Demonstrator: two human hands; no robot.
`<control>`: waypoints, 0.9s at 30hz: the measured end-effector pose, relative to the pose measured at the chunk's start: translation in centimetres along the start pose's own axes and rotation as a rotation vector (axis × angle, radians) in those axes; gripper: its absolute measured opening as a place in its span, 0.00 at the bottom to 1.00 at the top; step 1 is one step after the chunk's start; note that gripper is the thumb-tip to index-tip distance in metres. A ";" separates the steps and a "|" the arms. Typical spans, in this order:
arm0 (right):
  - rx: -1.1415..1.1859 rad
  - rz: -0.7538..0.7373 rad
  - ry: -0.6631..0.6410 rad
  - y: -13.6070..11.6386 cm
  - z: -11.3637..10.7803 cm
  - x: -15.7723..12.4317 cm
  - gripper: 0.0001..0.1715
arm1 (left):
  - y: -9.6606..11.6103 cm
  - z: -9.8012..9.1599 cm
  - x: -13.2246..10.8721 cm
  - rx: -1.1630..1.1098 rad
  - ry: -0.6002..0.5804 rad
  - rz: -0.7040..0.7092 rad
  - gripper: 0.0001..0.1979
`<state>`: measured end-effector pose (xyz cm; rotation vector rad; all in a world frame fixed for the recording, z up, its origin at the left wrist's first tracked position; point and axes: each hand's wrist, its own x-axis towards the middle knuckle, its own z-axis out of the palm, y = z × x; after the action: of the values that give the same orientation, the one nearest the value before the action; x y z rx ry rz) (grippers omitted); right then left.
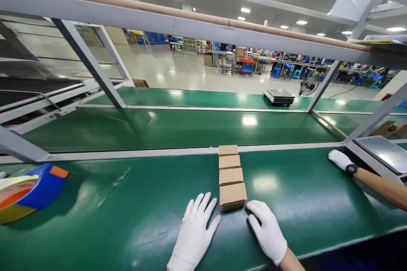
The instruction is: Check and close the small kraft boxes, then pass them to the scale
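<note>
Several small brown cardboard boxes (233,195) stand in a row on the green work surface (143,211), running away from me. My left hand (196,230), in a white glove, lies with fingers spread just left of the nearest box, its thumb close to the box's near corner. On the other side, my right hand (266,229), also white-gloved, rests with its fingers slightly curled and thumb apart. Its fingertips are close to the box's right edge; whether they touch it I cannot tell. Neither hand holds anything.
At the right a co-worker's gloved hand (341,160) with a black watch rests beside a weighing scale (383,152). A blue, orange and yellow tape dispenser (41,190) sits at the left. Behind runs a green belt (178,129), under a grey metal frame (190,23). Another scale (279,96) stands farther back.
</note>
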<state>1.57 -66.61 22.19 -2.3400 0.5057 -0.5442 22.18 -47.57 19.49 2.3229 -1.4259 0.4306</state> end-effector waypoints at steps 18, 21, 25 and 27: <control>-0.006 -0.026 0.008 -0.3 -0.1 0.1 0.19 | 0.1 -0.3 -0.1 -0.001 -0.017 0.016 0.21; -0.008 -0.024 0.005 -0.3 -0.1 0.2 0.19 | 0.1 -0.3 -0.1 0.007 -0.012 0.019 0.20; -0.008 -0.022 0.003 -0.4 -0.2 0.1 0.19 | 0.0 -0.3 -0.1 0.006 -0.014 0.023 0.20; -0.008 -0.017 -0.003 -0.4 -0.2 0.1 0.19 | 0.0 -0.3 -0.2 0.003 -0.016 0.021 0.20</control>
<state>1.66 -66.48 22.65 -2.3539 0.4875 -0.5477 22.07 -47.32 19.70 2.3210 -1.4598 0.4214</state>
